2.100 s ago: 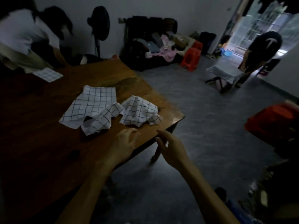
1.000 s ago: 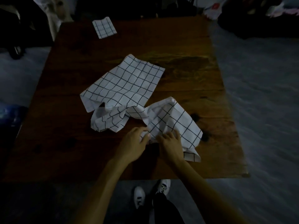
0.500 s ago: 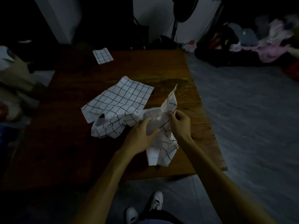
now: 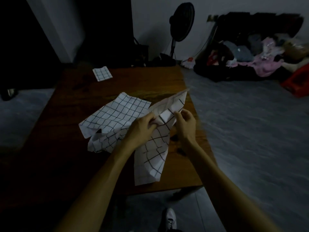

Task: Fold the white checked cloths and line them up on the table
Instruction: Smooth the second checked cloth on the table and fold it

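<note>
Over the table (image 4: 70,164), the left hand (image 4: 142,129) and right hand (image 4: 184,122) are pinching a checked cloth (image 4: 155,156), each grip close together at its top; its length is hanging down toward the person.

Cloth coming up off the table

I'm seeing both hands — left hand (image 4: 142,129), right hand (image 4: 185,124) — now lifting the crumpled checked cloth (image 4: 155,148) higher, its lower end hanging toward the table edge.
</note>
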Demonstrator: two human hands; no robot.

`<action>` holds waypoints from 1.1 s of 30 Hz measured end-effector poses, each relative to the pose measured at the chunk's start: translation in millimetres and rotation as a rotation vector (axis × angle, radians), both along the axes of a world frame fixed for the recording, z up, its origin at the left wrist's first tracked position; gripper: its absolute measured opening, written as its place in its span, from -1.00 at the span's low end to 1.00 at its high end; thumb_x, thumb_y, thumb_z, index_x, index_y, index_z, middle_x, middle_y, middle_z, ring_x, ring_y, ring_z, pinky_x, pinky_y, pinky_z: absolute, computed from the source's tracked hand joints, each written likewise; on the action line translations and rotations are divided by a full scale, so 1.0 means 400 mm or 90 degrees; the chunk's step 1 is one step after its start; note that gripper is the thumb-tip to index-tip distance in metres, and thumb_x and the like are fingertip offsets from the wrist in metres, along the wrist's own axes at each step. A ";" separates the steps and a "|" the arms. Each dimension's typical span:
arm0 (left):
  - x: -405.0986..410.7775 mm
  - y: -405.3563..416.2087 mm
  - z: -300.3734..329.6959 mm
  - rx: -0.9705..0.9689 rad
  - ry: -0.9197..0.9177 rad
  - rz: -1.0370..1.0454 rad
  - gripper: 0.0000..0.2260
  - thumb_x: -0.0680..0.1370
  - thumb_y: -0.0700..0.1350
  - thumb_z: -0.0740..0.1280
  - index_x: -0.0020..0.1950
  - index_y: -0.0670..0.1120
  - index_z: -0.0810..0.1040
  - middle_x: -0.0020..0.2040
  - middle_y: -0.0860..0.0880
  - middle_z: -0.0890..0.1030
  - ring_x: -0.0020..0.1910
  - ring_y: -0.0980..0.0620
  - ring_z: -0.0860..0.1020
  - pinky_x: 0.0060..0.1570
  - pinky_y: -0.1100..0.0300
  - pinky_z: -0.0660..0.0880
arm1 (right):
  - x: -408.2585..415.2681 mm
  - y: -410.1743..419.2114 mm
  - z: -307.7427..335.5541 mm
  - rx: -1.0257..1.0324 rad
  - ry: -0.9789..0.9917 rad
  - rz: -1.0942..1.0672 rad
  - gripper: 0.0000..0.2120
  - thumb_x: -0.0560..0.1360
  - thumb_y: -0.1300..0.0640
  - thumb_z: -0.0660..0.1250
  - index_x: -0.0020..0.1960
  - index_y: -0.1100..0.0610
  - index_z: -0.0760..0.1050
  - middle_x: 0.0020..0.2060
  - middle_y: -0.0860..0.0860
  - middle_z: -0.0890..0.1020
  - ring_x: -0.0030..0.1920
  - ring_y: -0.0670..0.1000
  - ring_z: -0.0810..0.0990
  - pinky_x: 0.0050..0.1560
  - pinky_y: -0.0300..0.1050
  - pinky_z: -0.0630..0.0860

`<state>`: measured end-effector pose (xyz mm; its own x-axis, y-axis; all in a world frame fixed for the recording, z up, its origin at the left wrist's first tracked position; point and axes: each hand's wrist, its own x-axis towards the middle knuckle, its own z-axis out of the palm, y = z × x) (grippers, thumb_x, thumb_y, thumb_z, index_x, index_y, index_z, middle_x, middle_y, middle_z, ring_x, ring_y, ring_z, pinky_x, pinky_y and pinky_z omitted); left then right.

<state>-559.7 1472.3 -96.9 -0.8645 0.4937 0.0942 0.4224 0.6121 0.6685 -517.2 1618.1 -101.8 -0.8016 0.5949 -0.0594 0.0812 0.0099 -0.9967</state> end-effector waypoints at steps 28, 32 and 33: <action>-0.249 0.198 0.248 -0.028 0.313 0.159 -0.83 0.61 -0.18 0.18 0.07 -0.13 0.54 -0.03 -0.12 0.57 -0.11 -0.04 0.51 -0.28 0.20 0.36 | -0.236 0.383 0.173 0.784 0.092 -0.037 -0.87 0.40 0.19 0.42 -0.08 0.13 0.53 -0.22 0.06 0.61 -0.19 0.09 0.55 0.00 -0.03 0.36; -0.245 0.202 0.259 0.012 0.422 0.152 -0.81 0.56 -0.21 0.22 0.09 -0.16 0.58 -0.02 -0.16 0.61 -0.06 -0.13 0.55 -0.20 0.12 0.44 | -0.222 0.399 0.178 0.797 0.182 -0.120 -0.82 0.35 0.23 0.46 -0.08 0.16 0.53 -0.24 0.09 0.60 -0.21 0.11 0.55 -0.02 -0.06 0.31; -0.240 0.196 0.252 0.014 0.434 0.150 -0.80 0.56 -0.20 0.21 0.09 -0.17 0.59 -0.01 -0.15 0.61 -0.05 -0.14 0.56 -0.17 0.10 0.46 | -0.213 0.400 0.173 0.797 0.187 -0.127 -0.83 0.35 0.22 0.46 -0.08 0.16 0.54 -0.24 0.09 0.60 -0.21 0.11 0.55 -0.02 -0.06 0.30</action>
